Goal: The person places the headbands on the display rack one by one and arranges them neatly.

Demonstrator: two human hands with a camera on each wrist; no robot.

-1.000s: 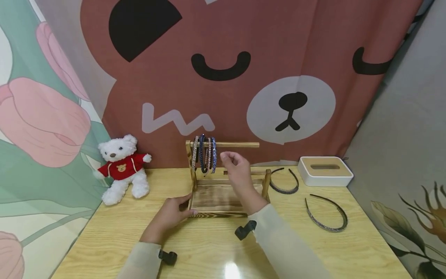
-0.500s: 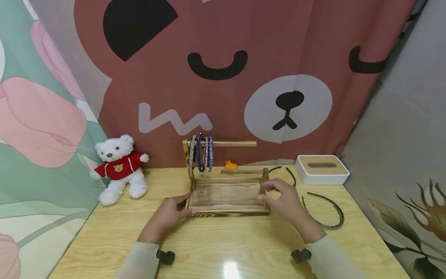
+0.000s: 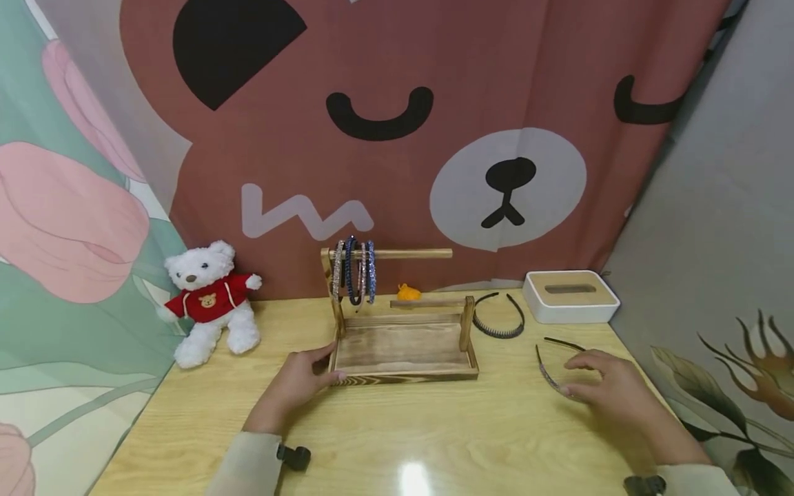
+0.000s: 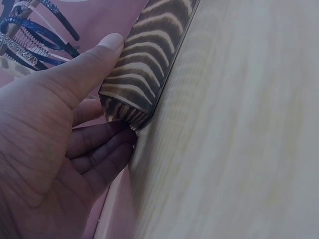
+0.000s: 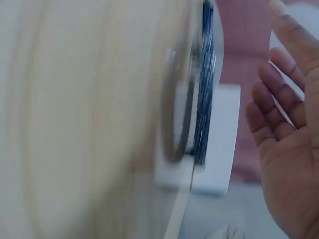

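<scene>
My left hand (image 3: 298,380) holds the left front corner of a wooden headband stand (image 3: 406,377). In the left wrist view its thumb lies on the stand's dark-striped edge (image 4: 144,59), with the other fingers around the corner. Several sparkly headbands (image 3: 371,272), silver, dark blue, pink and blue, hang at the left end of the upper bar (image 3: 415,253). My right hand (image 3: 611,389) is over a glittery headband (image 3: 546,372) lying on the table, partly hiding it. The right wrist view shows this headband (image 5: 204,94) blurred, apart from the spread right fingers.
A black toothed headband (image 3: 501,333) lies on the table (image 3: 347,441) right of the stand. Behind it is a white tissue box (image 3: 571,297). A small orange object (image 3: 409,293) sits behind the stand's lower bar (image 3: 428,303). At left sits a white teddy bear (image 3: 211,303).
My right hand has moved from beside the hanging headbands, down past the stand's right end, to the glittery headband on the table. My left hand stays at the stand's corner.
</scene>
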